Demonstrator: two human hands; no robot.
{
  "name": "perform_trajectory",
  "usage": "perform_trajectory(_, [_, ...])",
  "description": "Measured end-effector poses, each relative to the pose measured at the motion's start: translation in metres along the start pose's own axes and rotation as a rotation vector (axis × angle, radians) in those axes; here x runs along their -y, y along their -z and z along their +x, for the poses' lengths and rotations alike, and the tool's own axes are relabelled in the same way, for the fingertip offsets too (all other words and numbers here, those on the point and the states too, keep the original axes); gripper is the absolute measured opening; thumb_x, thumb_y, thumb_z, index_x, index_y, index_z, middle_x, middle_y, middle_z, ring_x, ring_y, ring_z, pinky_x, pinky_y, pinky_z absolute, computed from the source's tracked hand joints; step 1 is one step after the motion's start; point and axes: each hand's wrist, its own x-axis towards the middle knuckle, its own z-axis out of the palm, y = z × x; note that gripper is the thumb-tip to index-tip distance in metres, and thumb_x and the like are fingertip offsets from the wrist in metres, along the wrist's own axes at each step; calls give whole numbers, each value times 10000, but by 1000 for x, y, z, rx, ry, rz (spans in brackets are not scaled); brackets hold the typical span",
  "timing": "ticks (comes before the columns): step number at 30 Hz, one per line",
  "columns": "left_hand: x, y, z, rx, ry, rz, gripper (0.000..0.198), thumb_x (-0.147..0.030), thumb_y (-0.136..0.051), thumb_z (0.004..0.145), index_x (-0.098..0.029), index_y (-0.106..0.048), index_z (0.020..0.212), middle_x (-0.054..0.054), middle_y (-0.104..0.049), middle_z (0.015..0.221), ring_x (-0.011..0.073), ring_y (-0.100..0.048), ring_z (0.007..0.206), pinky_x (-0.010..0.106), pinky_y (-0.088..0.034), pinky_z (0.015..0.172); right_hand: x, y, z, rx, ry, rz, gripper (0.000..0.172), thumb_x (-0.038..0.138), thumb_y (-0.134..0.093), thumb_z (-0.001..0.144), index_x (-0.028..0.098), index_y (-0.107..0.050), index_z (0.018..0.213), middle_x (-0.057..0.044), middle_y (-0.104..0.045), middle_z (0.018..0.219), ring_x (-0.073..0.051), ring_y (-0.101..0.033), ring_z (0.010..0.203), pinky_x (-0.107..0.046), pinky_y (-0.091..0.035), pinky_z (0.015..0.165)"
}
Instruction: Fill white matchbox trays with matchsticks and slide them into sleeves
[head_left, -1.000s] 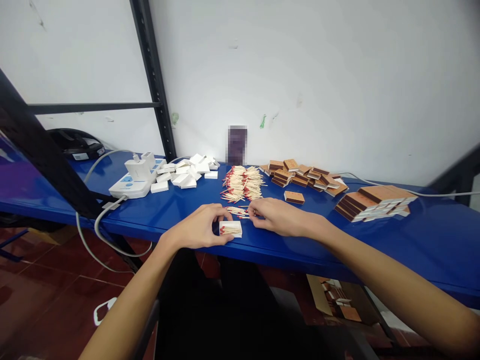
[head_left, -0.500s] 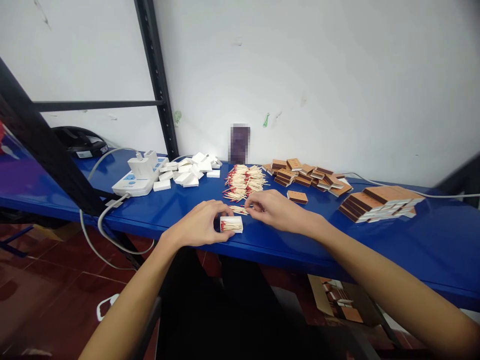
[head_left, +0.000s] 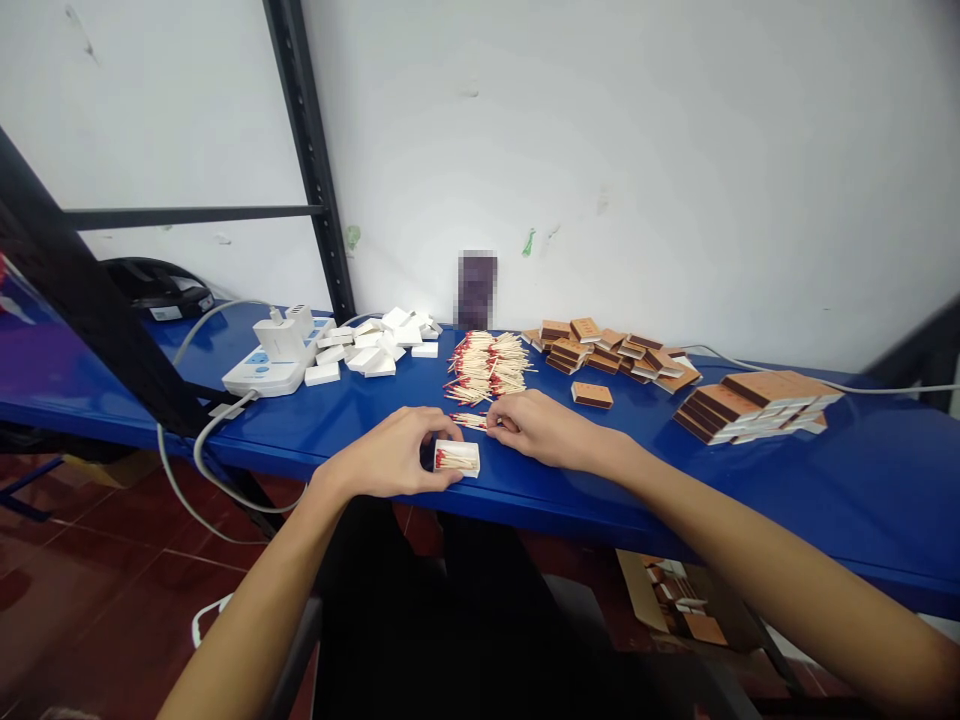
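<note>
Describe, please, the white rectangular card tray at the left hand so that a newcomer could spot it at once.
Find the long blue tabletop and look near the middle of its front edge. There, the bare left hand holds a white rectangular card tray. Unlike the white card boxes heaped farther back, it shows red-tipped wooden matches inside.

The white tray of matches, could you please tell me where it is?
In the head view, the white tray sits near the blue table's front edge, just left of centre, in the left hand.
</note>
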Motion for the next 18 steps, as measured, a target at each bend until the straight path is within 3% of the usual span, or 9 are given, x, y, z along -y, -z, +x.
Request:
perform_trajectory(6, [1, -1, 0, 0, 13, -2, 296, -392, -690, 768, -206, -668, 998, 20, -664, 943, 212, -600, 854, 300, -420, 758, 2, -5, 0, -23, 2, -18, 181, 217, -493, 931, 148, -654, 887, -80, -683, 851, -177, -571, 770, -279, -345, 679])
perform_trajectory(13, [-1, 0, 2, 4, -2, -12, 262, -369, -691, 771, -206, -660, 973, 10, -655, 926, 202, -595, 839, 290, -415, 748, 2, 8, -22, 30, -93, -3, 123, 189, -528, 878, 166, -615, 794, -40, -619, 738, -148, -513, 662, -261, -321, 623])
perform_trajectory(18, [0, -3, 2, -5, 0, -5, 259, -349, -685, 767, -212, -655, 985, 9, -654, 937, 210, -597, 869, 289, -420, 754, -2, 11, -26, -26, -112, -2, 106, 179, -544, 859, 161, -634, 912, -37, -610, 765, -149, -511, 669, -256, -327, 626])
